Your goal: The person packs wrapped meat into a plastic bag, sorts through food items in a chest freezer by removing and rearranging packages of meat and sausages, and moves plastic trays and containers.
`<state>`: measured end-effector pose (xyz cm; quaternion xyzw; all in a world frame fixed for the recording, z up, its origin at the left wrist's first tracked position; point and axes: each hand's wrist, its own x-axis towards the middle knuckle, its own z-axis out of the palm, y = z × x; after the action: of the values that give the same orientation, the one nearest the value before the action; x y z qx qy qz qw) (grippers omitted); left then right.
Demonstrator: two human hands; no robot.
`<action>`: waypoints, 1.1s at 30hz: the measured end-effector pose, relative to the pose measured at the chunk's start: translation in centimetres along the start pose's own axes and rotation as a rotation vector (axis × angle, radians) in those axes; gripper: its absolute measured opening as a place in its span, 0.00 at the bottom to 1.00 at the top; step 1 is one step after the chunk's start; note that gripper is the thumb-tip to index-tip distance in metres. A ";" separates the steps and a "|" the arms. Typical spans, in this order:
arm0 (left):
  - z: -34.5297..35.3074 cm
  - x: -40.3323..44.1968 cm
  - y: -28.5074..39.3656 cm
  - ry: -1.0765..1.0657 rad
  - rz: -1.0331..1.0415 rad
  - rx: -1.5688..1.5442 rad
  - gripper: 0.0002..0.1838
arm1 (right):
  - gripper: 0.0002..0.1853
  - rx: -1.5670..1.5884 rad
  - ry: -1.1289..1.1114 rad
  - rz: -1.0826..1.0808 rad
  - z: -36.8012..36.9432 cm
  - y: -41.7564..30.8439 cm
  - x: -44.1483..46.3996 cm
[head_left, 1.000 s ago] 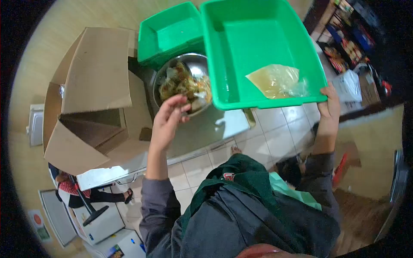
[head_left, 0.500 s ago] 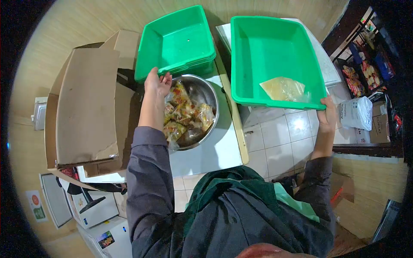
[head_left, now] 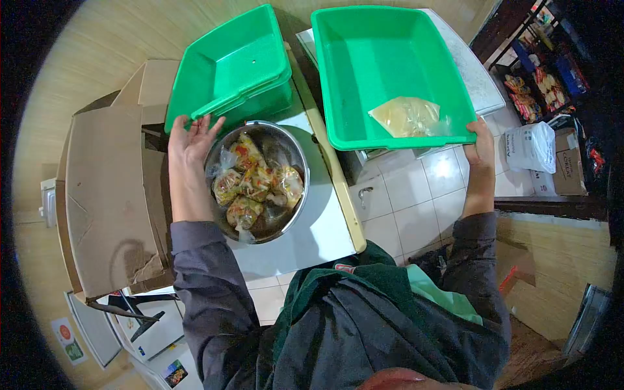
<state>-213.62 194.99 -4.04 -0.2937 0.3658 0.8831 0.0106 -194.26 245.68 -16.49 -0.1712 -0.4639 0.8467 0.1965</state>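
My right hand (head_left: 480, 144) is closed on the near right corner of a green plastic tub (head_left: 390, 78). In that tub lies a clear bag of pale yellowish contents (head_left: 408, 117). My left hand (head_left: 190, 144) has its fingers apart and palm up, at the near edge of a stack of green tubs (head_left: 237, 65); whether the fingertips press on the rim I cannot tell. Just right of that hand, a steel bowl (head_left: 298, 218) stands on the white surface, holding several knotted clear bags of food (head_left: 255, 182) with yellow, green and red pieces.
A large cardboard box (head_left: 107, 201) stands to the left. The white tabletop (head_left: 318, 227) has a cream edge. At the right are a white plastic bag (head_left: 530, 146), a carton (head_left: 569, 162) and a rack of packets (head_left: 546, 91). Tiled floor (head_left: 416, 205) shows between.
My left hand has shifted left along the stacked tubs and its fingers have spread. The view has moved, so tubs appear further left and the bowl shows more fully. My right hand keeps its hold.
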 end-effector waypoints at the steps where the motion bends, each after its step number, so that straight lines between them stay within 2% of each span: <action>1: 0.0 -0.2 0.3 -0.037 -0.012 0.000 0.17 | 0.22 -0.037 0.033 -0.008 0.3 0.0 -0.2; 3: -0.4 -0.5 0.9 -0.109 -0.029 -0.006 0.18 | 0.22 -0.112 0.090 -0.025 1.0 -0.3 -0.5; 6: -1.2 -0.3 1.0 -0.170 -0.023 0.088 0.21 | 0.20 -0.711 0.276 -0.276 2.3 -0.7 -0.9; 9: -1.9 0.1 0.5 -0.212 -0.042 0.142 0.23 | 0.17 -1.756 0.226 -0.936 7.1 -4.9 -3.0; 11: -2.3 0.3 0.0 -0.222 -0.067 0.156 0.22 | 0.18 -1.765 -0.090 -0.429 9.7 -5.0 -3.1; 12: -2.2 0.3 -0.5 -0.208 -0.045 0.205 0.28 | 0.20 -1.735 -0.238 -0.172 10.6 -4.9 -3.0; 15: -2.9 0.5 -1.2 -0.256 -0.008 0.256 0.29 | 0.22 -2.065 -0.505 0.071 12.2 -4.0 -0.8; 18: -3.6 1.5 -1.5 -0.253 -0.026 0.285 0.32 | 0.23 -2.088 -0.692 0.168 12.2 -2.4 1.2; 21: -3.8 1.3 -1.6 -0.251 0.013 0.332 0.34 | 0.20 -2.083 -0.843 0.117 12.9 -1.8 1.5; 24: -4.1 0.7 -1.9 -0.245 0.037 0.358 0.35 | 0.17 -2.245 -0.778 0.076 8.3 2.0 4.9; 27: -5.1 1.4 -1.4 -0.313 0.041 0.334 0.34 | 0.13 -2.030 -0.809 -0.167 9.4 -0.3 6.0; 31: -5.6 0.4 -2.1 -0.356 0.082 0.320 0.27 | 0.15 -1.607 -0.491 -0.106 14.1 -5.6 6.9; 33: -5.6 -0.4 -2.2 -0.330 0.099 0.317 0.25 | 0.15 -1.424 -0.508 -0.229 16.0 -7.0 7.5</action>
<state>-209.88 193.08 -8.37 -0.1217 0.5070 0.8502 0.0731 -207.04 241.31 -3.18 -0.0074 -0.9435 0.3310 0.0127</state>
